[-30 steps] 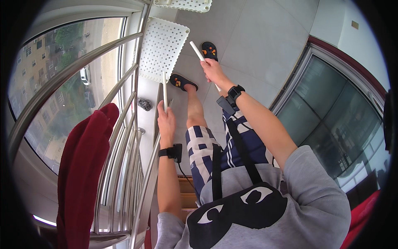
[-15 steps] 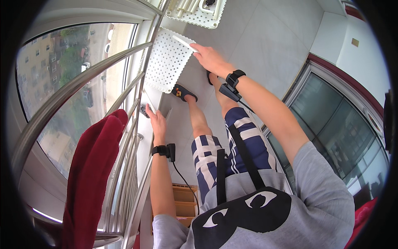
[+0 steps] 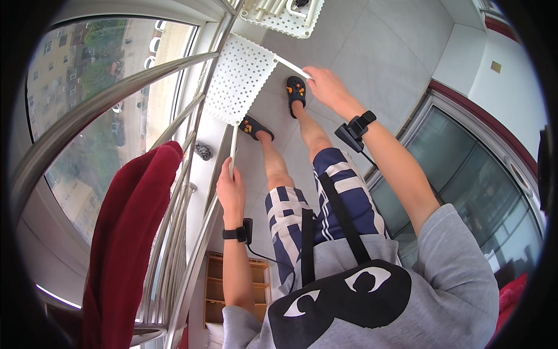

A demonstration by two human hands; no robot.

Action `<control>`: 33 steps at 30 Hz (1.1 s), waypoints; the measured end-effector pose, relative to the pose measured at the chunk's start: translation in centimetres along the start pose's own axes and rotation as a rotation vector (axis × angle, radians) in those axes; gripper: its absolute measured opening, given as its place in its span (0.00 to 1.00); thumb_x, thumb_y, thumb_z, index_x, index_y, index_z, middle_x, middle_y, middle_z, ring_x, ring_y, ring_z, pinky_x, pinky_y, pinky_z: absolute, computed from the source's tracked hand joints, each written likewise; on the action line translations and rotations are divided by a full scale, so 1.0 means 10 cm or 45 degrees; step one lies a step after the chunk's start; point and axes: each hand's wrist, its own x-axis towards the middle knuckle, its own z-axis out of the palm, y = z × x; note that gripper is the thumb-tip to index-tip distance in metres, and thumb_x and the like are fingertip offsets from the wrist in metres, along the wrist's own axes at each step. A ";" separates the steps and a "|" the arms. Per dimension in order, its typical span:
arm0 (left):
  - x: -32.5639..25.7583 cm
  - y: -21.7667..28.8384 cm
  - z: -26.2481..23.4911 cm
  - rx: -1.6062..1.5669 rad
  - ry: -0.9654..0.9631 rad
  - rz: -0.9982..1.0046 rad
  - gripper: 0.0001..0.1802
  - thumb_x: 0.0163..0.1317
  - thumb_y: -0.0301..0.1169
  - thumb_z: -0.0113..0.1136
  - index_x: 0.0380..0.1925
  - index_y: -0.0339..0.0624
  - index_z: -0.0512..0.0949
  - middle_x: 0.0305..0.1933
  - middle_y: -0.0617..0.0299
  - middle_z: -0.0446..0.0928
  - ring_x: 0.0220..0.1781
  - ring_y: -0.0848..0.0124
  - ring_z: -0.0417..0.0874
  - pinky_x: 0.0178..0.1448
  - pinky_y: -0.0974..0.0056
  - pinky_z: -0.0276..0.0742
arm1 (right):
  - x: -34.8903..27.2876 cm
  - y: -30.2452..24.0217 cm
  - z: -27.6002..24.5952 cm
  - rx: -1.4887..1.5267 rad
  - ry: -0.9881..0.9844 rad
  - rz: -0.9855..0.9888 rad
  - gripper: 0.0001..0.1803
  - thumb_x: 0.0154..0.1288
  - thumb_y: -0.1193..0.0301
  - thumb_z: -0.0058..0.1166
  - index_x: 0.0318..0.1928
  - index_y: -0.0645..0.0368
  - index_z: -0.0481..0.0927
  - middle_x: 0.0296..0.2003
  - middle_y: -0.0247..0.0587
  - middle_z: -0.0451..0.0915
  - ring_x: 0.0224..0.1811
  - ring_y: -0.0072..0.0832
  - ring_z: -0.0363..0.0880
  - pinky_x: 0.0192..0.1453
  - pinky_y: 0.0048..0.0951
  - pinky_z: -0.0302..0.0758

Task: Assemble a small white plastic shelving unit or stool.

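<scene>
Star-patterned shelf panel (image 3: pixel 239 78), white, scalloped edge: beyond both hands, alongside the metal railing (image 3: pixel 87 110).

First white tube (image 3: pixel 233 144): slim, straight, roughly upright in view, far end at the near corner of the panel.

Second white tube (image 3: pixel 292 66): same kind, slanted, far end at the right-hand corner of the panel. Seated in the corners or merely against them: hard to tell at this size.

Left hand (image 3: pixel 231 192): wrapped around the near end of the first white tube, thumb side up.

Right hand (image 3: pixel 328 90): closed on the outer end of the second white tube, back of hand uppermost.

Strap-mounted black devices, one per wrist: left device (image 3: pixel 238 234), right device (image 3: pixel 356 130).

Second star-patterned panel (image 3: pixel 289 27): white, at the top edge, laden with loose tubes (image 3: pixel 270 7) and a curved white piece (image 3: pixel 299 11).

Grey tangled clump (image 3: pixel 203 150), like a scourer: left of the first tube, near the railing.

Clogs, black with orange ornaments, one per foot: left clog (image 3: pixel 251 125), right clog (image 3: pixel 295 88), both on grey floor tiles (image 3: pixel 372 64).

Dark red cloth (image 3: pixel 128 232): draped over the railing.

Wooden rack (image 3: pixel 215 285): tiered, below the left forearm.

Framed glass door (image 3: pixel 459 174): far right.
</scene>
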 end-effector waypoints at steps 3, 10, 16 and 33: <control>0.04 -0.07 0.00 0.042 0.051 0.068 0.17 0.68 0.32 0.50 0.54 0.38 0.75 0.18 0.50 0.74 0.19 0.62 0.73 0.29 0.58 0.69 | -0.05 0.01 0.05 -0.010 0.027 0.006 0.19 0.66 0.72 0.45 0.56 0.54 0.76 0.45 0.50 0.81 0.45 0.49 0.78 0.48 0.45 0.75; 0.10 0.11 -0.02 0.042 -0.042 -0.044 0.18 0.67 0.32 0.50 0.54 0.38 0.75 0.31 0.46 0.81 0.35 0.49 0.82 0.44 0.52 0.75 | 0.00 -0.02 0.16 -0.142 0.001 0.046 0.17 0.66 0.71 0.44 0.53 0.52 0.78 0.41 0.46 0.81 0.43 0.48 0.79 0.43 0.45 0.77; 0.13 0.07 0.06 0.051 0.059 0.097 0.18 0.67 0.32 0.50 0.54 0.38 0.76 0.30 0.44 0.80 0.31 0.51 0.80 0.39 0.53 0.74 | 0.00 -0.09 0.21 -0.096 0.067 0.034 0.15 0.64 0.71 0.45 0.49 0.54 0.80 0.39 0.47 0.81 0.42 0.48 0.79 0.42 0.48 0.77; 0.35 0.12 0.22 -0.113 0.003 -0.002 0.17 0.68 0.31 0.48 0.51 0.30 0.75 0.27 0.49 0.80 0.29 0.60 0.85 0.36 0.58 0.78 | 0.07 -0.17 0.27 -0.072 -0.008 0.099 0.11 0.61 0.76 0.45 0.42 0.62 0.79 0.37 0.53 0.82 0.39 0.54 0.80 0.42 0.49 0.76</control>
